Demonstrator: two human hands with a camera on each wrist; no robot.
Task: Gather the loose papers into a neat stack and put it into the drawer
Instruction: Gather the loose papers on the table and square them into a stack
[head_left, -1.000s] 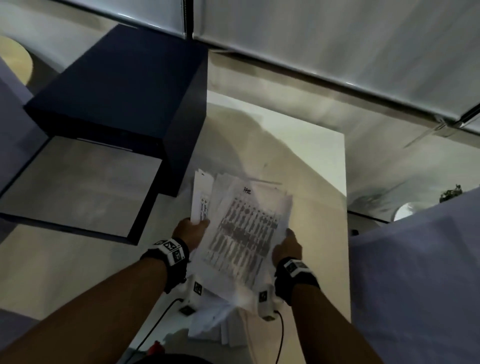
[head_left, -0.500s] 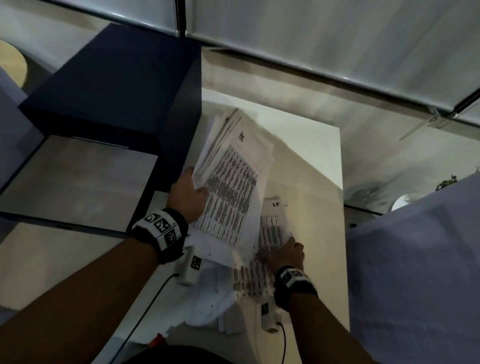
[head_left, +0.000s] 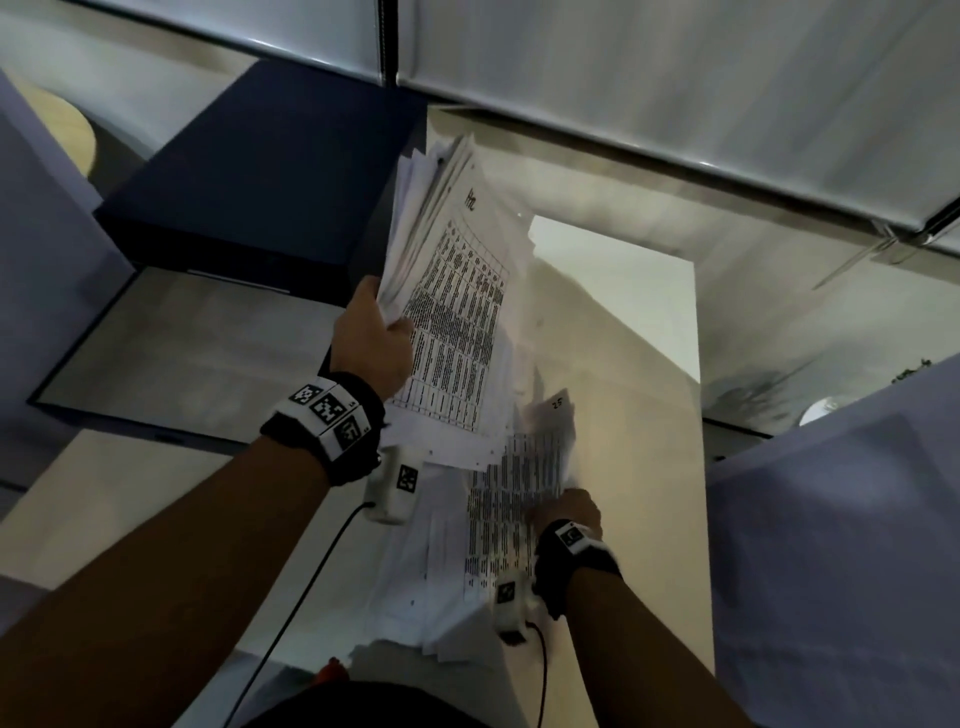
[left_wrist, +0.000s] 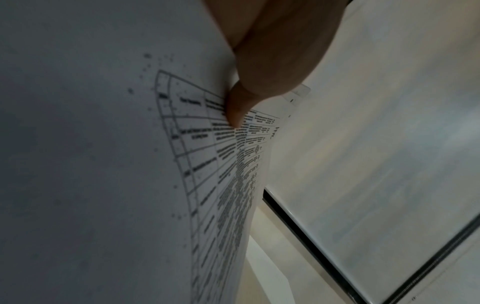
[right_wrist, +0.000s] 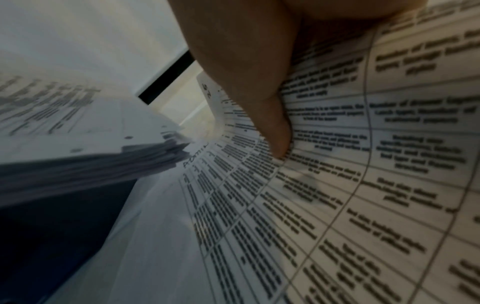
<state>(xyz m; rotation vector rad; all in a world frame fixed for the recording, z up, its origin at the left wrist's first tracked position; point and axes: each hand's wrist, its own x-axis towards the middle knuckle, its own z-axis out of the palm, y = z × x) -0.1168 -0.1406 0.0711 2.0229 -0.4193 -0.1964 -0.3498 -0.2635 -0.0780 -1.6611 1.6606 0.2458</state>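
Note:
My left hand grips a thick stack of printed papers by its left edge and holds it tilted above the white table, beside the dark cabinet. In the left wrist view the thumb presses on the stack's top sheet. My right hand pinches a loose printed sheet marked 25 near the table's front. In the right wrist view the thumb lies on that curled sheet. More loose papers lie spread under it. The drawer stands open and bare at the left.
The dark blue cabinet stands just left of the table, above its pulled-out drawer. A pale lilac surface borders the table's right edge. White blinds run along the back. Black cables hang from both wrists.
The left hand has lifted the stack up and leftward toward the cabinet and tilted it. The right hand let go of the stack and dropped onto a loose sheet on the table.

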